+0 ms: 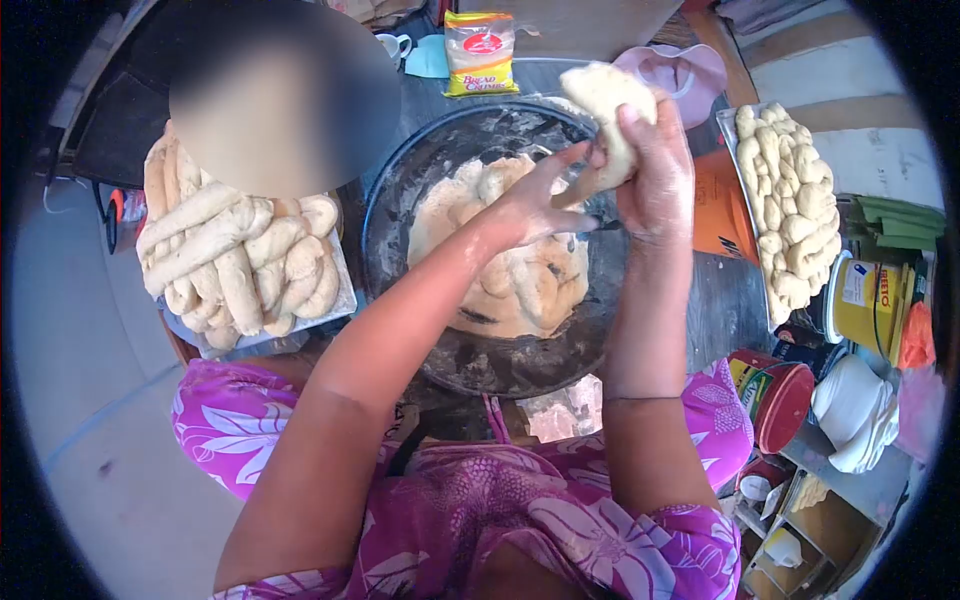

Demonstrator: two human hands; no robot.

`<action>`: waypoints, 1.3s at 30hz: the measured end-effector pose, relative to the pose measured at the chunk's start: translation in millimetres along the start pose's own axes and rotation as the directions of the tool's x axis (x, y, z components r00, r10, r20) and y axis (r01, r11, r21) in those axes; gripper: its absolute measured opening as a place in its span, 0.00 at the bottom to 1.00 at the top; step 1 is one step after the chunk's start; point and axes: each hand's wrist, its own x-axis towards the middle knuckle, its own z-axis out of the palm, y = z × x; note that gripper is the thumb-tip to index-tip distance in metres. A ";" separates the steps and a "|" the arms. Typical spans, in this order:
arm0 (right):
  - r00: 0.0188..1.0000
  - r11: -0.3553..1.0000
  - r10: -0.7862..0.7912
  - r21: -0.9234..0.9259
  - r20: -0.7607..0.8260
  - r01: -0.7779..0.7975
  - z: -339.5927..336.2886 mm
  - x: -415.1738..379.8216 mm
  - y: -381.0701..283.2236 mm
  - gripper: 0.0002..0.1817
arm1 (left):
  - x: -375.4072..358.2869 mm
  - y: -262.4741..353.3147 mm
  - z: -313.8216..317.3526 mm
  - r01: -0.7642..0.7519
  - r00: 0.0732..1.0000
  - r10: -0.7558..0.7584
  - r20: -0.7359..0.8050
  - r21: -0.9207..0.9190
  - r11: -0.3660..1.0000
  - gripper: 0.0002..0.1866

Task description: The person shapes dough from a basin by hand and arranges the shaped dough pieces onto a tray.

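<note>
A pale piece of dough (600, 95) is gripped in my right hand (655, 165), raised over the right rim of a round dark tray (390, 250). Just left of it, my left hand (545, 205) has its fingers spread around the lower, hanging part of the dough; whether they touch it is hard to tell. Both hands are dusted with flour or crumbs. In the tray below lies a bed of light brown crumbs (440, 225) with several coated dough pieces (530, 290) on it.
Twisted dough pieces are piled on a tray (345, 300) at left and another (740, 190) at right. A bread crumbs bag (480, 55) stands behind the round tray, near a pink cap (690, 75). An orange container (722, 205) and a red-lidded tub (785, 405) are at right.
</note>
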 end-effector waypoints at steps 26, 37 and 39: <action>0.774 0.787 0.583 -0.063 -0.247 -0.614 -3.1 -151.4 465.0 0.21 | -174.7 -228.6 -42.2 0.644 0.565 -0.784 -0.258 -0.456 0.614 0.31; 0.744 0.482 0.668 -0.765 0.006 -0.427 -56.3 -58.4 332.8 0.19 | -167.9 -186.1 -3.8 0.605 0.743 -0.432 -0.511 0.236 0.761 0.15; 0.894 0.701 0.439 -0.658 0.093 -0.276 -72.0 -66.1 334.2 0.17 | -171.2 -211.8 4.0 0.650 0.577 -0.543 -0.610 -0.058 0.757 0.19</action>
